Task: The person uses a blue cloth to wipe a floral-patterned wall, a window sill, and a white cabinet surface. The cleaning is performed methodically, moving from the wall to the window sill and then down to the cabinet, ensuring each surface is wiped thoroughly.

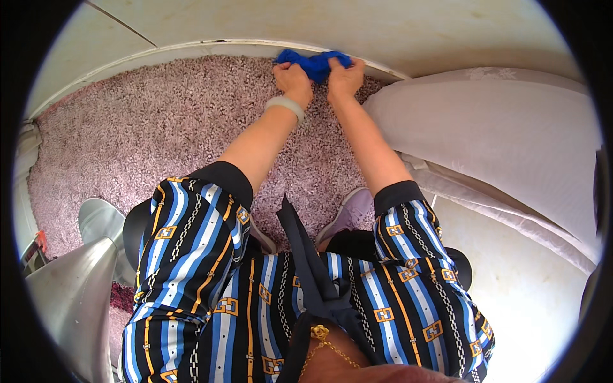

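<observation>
A bright blue cloth (313, 66) is stretched between my two hands at the far edge of the shaggy pinkish rug, close to the pale strip along its border. My left hand (294, 83), with a pale bangle at the wrist, grips the cloth's left part. The right part is pinched in my right hand (345, 78). Both arms reach forward, and the cloth looks bunched between the fingers.
The shaggy rug (172, 121) covers the floor in front of me and to the left. A pale draped fabric (491, 127) bulges at the right. Shiny silver curved metal (80, 287) stands at the lower left. My lilac shoes (350, 214) rest on the rug.
</observation>
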`<action>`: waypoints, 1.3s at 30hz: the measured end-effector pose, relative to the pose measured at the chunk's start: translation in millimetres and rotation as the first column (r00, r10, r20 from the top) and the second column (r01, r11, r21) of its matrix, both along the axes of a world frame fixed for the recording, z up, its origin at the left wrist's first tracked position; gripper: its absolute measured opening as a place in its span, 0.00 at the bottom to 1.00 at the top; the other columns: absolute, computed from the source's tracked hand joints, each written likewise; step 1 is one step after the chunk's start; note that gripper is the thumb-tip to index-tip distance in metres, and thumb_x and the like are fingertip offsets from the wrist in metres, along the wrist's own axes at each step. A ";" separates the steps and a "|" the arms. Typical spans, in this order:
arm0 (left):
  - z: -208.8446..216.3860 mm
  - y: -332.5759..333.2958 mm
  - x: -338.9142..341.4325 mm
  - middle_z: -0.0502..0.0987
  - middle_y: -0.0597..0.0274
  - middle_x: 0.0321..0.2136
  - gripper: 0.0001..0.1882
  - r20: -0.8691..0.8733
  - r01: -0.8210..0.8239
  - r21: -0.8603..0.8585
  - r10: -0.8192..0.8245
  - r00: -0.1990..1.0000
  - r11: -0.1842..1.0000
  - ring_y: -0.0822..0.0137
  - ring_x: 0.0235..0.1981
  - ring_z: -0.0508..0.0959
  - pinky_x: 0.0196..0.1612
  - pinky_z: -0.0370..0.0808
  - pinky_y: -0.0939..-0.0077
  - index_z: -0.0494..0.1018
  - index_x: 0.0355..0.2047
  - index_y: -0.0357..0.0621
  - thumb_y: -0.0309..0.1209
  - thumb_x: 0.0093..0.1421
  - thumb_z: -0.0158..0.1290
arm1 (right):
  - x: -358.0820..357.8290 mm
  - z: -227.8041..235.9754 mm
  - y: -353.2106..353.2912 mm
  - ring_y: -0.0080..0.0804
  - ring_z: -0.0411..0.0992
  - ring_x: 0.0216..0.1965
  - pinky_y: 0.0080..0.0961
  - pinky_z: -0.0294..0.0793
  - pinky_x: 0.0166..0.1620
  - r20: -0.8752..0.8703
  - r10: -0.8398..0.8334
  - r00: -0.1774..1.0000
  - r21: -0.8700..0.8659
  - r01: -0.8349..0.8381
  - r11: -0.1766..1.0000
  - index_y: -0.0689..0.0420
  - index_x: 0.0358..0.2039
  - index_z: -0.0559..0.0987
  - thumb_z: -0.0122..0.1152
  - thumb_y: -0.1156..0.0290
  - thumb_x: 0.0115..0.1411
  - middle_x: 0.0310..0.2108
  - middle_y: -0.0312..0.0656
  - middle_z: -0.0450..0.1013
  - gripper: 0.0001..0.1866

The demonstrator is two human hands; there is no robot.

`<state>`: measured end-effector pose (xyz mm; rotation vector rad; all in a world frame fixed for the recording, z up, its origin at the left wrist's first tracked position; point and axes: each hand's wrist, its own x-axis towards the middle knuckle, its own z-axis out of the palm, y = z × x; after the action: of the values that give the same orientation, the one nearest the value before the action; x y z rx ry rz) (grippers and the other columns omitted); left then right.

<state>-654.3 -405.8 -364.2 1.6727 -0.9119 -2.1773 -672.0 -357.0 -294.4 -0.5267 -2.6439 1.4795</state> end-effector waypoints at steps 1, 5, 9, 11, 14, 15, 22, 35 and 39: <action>17.4 -1.9 -1.3 0.72 0.48 0.44 0.18 -0.041 -0.029 0.128 0.035 0.999 0.991 0.49 0.42 0.74 0.38 0.79 0.45 0.67 0.46 0.42 0.24 0.53 0.52 | -6.5 5.8 8.8 0.39 0.75 0.38 0.34 0.77 0.39 0.014 -0.074 0.997 -0.112 0.075 0.991 0.62 0.44 0.67 0.64 0.80 0.54 0.37 0.49 0.72 0.19; 78.7 21.3 -16.8 0.68 0.49 0.48 0.32 -0.241 0.110 0.414 -0.007 0.971 0.903 0.48 0.50 0.68 0.43 0.76 0.39 0.58 0.51 0.46 0.22 0.44 0.55 | -42.5 10.3 55.5 0.43 0.74 0.40 0.35 0.83 0.40 -0.189 -0.364 0.912 -0.417 0.261 0.871 0.65 0.46 0.60 0.58 0.87 0.55 0.43 0.54 0.68 0.21; 65.8 50.2 -27.2 0.72 0.51 0.44 0.33 -0.338 0.121 0.450 0.044 0.940 0.885 0.49 0.44 0.74 0.42 0.77 0.47 0.60 0.48 0.43 0.16 0.41 0.59 | -32.1 2.5 54.6 0.39 0.72 0.44 0.33 0.77 0.48 -0.289 -0.229 0.929 -0.214 0.171 0.962 0.64 0.47 0.62 0.60 0.83 0.56 0.45 0.52 0.69 0.21; 56.5 41.2 -22.7 0.73 0.50 0.42 0.31 -0.309 0.029 0.488 0.142 0.941 0.872 0.51 0.40 0.75 0.38 0.78 0.52 0.60 0.45 0.42 0.13 0.40 0.57 | -19.8 -11.3 43.4 0.35 0.72 0.47 0.30 0.74 0.50 -0.256 -0.073 0.964 -0.122 0.043 0.992 0.63 0.46 0.68 0.63 0.79 0.52 0.46 0.50 0.70 0.21; 28.8 15.4 -17.8 0.77 0.51 0.28 0.10 -0.243 0.027 0.296 0.048 0.969 0.955 0.57 0.28 0.75 0.32 0.74 0.62 0.72 0.28 0.36 0.23 0.43 0.57 | -14.7 -33.8 21.2 0.47 0.72 0.33 0.37 0.74 0.40 -0.436 0.196 0.878 0.179 -0.128 0.975 0.61 0.40 0.72 0.64 0.79 0.44 0.34 0.49 0.71 0.20; 12.6 -2.7 -6.3 0.78 0.52 0.25 0.05 -0.137 -0.127 0.242 0.163 0.977 0.962 0.58 0.26 0.75 0.31 0.73 0.62 0.74 0.21 0.35 0.25 0.45 0.56 | 3.1 -19.9 -6.5 0.44 0.73 0.33 0.35 0.74 0.40 -0.333 0.320 0.887 0.178 -0.274 0.945 0.60 0.38 0.74 0.64 0.80 0.44 0.35 0.48 0.72 0.18; -30.6 12.1 -13.6 0.76 0.53 0.27 0.05 -0.295 -0.025 0.440 0.171 0.940 0.898 0.59 0.26 0.73 0.32 0.73 0.62 0.73 0.23 0.34 0.23 0.49 0.49 | 1.2 2.3 -13.8 0.44 0.73 0.30 0.36 0.74 0.37 -0.296 0.354 0.887 0.248 -0.286 0.925 0.61 0.34 0.76 0.64 0.76 0.45 0.31 0.49 0.73 0.13; 49.0 69.9 -17.5 0.76 0.51 0.34 0.13 -0.418 0.175 0.682 0.181 0.890 0.710 0.53 0.36 0.78 0.43 0.76 0.62 0.71 0.34 0.39 0.17 0.46 0.51 | -23.7 -1.3 63.2 0.61 0.65 0.47 0.51 0.63 0.54 -0.321 0.143 0.936 0.410 0.001 0.912 0.67 0.45 0.69 0.56 0.77 0.50 0.43 0.62 0.68 0.20; -30.2 48.4 -5.5 0.76 0.53 0.36 0.13 -0.521 0.156 0.646 0.283 0.805 0.747 0.54 0.40 0.78 0.45 0.77 0.61 0.70 0.41 0.40 0.23 0.54 0.45 | 10.4 3.6 9.7 0.52 0.68 0.46 0.42 0.67 0.52 -0.306 0.621 0.722 0.407 -0.490 0.771 0.59 0.38 0.73 0.58 0.81 0.48 0.42 0.50 0.68 0.14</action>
<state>-659.7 -357.4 -394.3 1.0150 0.1469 -2.9055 -661.6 -347.2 -290.8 0.6318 -2.6765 1.0615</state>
